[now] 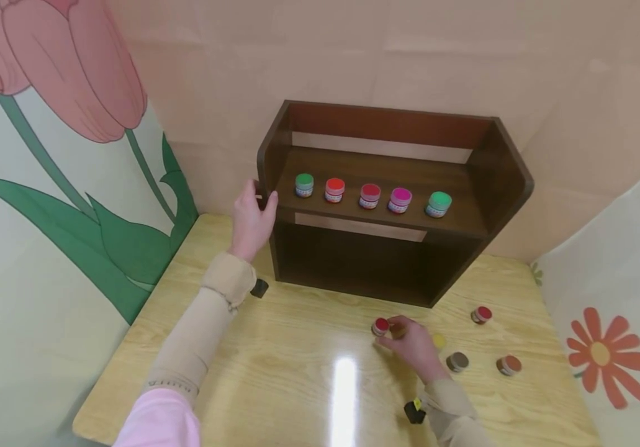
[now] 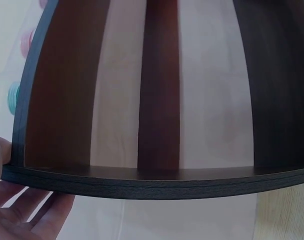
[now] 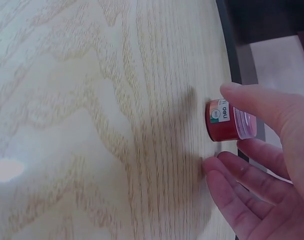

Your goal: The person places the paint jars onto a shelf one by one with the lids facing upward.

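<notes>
My left hand (image 1: 254,218) grips the front edge of the left side panel of a dark brown two-tier wooden shelf (image 1: 320,214). Its thumb lies inside the panel and the fingers outside, as the left wrist view also shows. On the wood-grain table in front of the shelf, my right hand (image 1: 416,347) pinches a small red paint jar (image 3: 224,120) between thumb and index finger; the other fingers are loosely bent below it. The jar has a clear, ridged lid and a "deli" label. A green jar (image 1: 304,185) stands on the upper tier, nearest my left hand.
On the upper tier are also orange-red (image 1: 334,190), red (image 1: 370,195), magenta (image 1: 400,200) and mint-green (image 1: 439,204) jars. Yellow (image 1: 439,341), grey-brown (image 1: 457,362), dark red (image 1: 482,315) and reddish-brown (image 1: 509,365) jars stand on the table (image 1: 275,372) around my right hand.
</notes>
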Demonstrator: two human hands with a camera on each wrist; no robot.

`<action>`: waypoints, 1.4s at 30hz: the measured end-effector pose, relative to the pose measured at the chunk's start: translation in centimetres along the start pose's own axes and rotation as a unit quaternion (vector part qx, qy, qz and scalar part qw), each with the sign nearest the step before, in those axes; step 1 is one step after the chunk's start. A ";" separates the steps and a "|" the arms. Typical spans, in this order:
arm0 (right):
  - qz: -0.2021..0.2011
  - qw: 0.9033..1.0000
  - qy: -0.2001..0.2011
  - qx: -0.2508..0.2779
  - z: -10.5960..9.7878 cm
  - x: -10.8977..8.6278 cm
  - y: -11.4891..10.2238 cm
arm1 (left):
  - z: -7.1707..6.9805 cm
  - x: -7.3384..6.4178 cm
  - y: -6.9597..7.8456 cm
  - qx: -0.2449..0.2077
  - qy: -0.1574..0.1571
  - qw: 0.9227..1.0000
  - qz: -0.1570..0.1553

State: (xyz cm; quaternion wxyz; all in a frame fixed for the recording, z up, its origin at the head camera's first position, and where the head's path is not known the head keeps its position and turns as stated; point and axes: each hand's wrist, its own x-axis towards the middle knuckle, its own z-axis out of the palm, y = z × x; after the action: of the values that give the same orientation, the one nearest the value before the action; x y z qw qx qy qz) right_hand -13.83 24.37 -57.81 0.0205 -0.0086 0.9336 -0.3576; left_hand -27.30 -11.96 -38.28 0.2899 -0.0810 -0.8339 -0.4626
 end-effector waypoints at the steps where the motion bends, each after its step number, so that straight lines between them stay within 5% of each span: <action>1: -0.001 1.000 0.001 -0.002 0.1 0.1 0.0 | 0.0 0.0 0.0 0.001 -0.001 1.000 0.000; 42: 0.007 0.998 0.041 -0.037 1.2 0.4 0.3 | -0.1 -0.5 0.1 -0.018 0.013 1.000 0.009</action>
State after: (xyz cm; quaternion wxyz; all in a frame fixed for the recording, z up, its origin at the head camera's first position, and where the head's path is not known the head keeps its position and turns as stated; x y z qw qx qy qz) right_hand -14.22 23.76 -58.89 -0.0155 0.0120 0.9464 -0.3223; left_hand -26.85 -11.88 -38.43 0.3035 -0.0874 -0.8208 -0.4759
